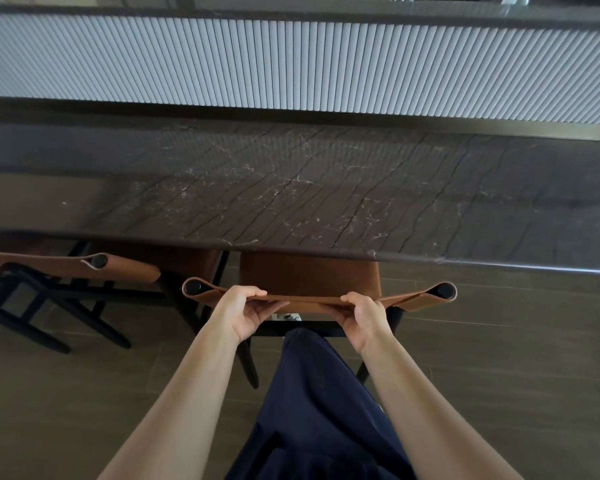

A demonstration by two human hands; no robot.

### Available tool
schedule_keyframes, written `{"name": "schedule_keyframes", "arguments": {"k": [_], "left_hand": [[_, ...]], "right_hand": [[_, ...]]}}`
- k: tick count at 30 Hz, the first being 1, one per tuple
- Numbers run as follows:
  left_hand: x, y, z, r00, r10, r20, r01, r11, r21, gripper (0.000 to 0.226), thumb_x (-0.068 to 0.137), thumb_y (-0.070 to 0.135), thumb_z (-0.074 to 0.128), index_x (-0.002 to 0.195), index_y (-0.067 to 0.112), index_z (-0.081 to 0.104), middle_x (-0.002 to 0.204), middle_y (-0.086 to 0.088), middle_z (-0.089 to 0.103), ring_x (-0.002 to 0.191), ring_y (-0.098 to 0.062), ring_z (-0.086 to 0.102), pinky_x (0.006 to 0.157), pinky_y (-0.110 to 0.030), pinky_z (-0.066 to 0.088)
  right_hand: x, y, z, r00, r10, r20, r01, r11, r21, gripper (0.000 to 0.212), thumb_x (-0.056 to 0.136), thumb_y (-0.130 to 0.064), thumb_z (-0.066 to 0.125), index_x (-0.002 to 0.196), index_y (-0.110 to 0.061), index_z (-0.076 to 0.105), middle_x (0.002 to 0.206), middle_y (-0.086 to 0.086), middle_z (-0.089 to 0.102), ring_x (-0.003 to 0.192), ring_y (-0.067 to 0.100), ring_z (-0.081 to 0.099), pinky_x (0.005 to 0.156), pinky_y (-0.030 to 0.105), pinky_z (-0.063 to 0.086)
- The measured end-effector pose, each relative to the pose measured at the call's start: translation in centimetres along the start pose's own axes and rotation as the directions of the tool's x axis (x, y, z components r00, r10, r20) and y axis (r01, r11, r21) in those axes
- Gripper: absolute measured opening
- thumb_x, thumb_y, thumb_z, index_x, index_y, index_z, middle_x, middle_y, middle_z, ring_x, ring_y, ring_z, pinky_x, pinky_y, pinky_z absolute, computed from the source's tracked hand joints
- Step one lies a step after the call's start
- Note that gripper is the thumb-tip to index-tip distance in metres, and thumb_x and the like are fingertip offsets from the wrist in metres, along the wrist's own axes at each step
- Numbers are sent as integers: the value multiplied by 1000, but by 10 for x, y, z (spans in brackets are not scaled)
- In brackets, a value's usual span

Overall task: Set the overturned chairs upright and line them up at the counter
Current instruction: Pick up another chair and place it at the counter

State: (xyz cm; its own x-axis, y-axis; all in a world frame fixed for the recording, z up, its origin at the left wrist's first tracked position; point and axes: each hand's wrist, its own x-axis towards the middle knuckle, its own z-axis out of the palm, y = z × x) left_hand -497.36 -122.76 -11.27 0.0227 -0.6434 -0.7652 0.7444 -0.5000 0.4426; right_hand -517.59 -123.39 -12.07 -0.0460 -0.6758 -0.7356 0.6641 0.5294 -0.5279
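A chair (309, 275) with a brown leather seat and black frame stands upright in front of me, its seat partly under the dark marble counter (309, 188). My left hand (245, 311) and my right hand (359, 315) both grip the top edge of its brown leather backrest, fingers curled over it. A second matching chair (66, 266) stands upright to the left, tucked against the counter edge, a small gap between the two.
A white ribbed panel (291, 64) rises behind the counter. The floor (499, 341) is brown tile, open to the right of the chair. My dark blue clothing (319, 410) hangs just behind the chair's rear legs.
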Motion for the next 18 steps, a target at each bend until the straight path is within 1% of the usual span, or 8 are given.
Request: {"name": "schedule_keyframes", "arguments": {"k": [1,3,4,5,7,12,15,18], "left_hand": [[-1,-4,-4,1000,-11,0,11,1000,0,20,88,-14,42,100,0,51,111,-26,53,116,-48,56,70,-56,58],[-5,-14,-13,1000,-30,-6,30,1000,6,17,89,-14,41,93,-2,52,115,-30,55,113,-51,57,69,-55,58],[-8,-20,-17,999,-39,-8,39,999,8,18,89,-14,40,98,-6,53,119,-32,56,110,-52,58,70,-54,58],[-10,-26,-22,999,-46,-16,46,999,14,24,89,-14,39,108,-10,53,124,-33,55,108,-52,58,71,-54,57],[-13,-37,-32,998,-41,-42,42,999,16,38,89,-14,39,125,-13,47,127,-34,54,108,-50,59,71,-52,58],[-21,-42,-36,1000,-8,-27,8,999,31,39,90,-14,38,127,-13,47,127,-33,55,110,-49,59,71,-50,59],[-21,-39,-37,1000,1,-14,-1,998,61,41,90,-12,38,131,-14,44,124,-35,56,108,-51,60,77,-51,57],[-21,-38,-34,1000,22,-2,-22,998,66,42,90,-13,37,131,-14,43,125,-34,56,110,-51,59,77,-52,57]], "right_hand": [[-1,4,-5,1000,12,-3,-12,1000,10,28,90,16,46,113,1,46,110,27,54,84,40,66,56,43,60],[-3,13,-14,999,30,-27,-29,999,13,29,89,16,45,115,2,48,105,27,57,78,37,68,58,44,60],[-4,19,-20,998,40,-38,-40,999,14,29,89,16,45,115,2,48,102,26,58,71,36,70,58,44,60],[-5,25,-25,998,50,-45,-50,999,18,31,89,16,44,116,2,48,99,26,59,65,34,71,58,44,60],[-5,36,-36,997,57,-55,-56,998,17,34,89,16,44,119,2,49,99,25,61,60,31,72,59,44,60],[-8,45,-44,999,29,-45,-28,999,36,35,89,16,44,121,0,48,102,23,61,63,31,73,61,44,61],[-9,43,-39,999,13,-37,-12,999,43,37,89,17,43,123,2,47,100,24,60,75,34,69,62,44,60],[-8,41,-37,999,2,-42,-1,999,45,37,89,18,43,123,3,46,100,24,59,76,34,66,59,43,59]]}}
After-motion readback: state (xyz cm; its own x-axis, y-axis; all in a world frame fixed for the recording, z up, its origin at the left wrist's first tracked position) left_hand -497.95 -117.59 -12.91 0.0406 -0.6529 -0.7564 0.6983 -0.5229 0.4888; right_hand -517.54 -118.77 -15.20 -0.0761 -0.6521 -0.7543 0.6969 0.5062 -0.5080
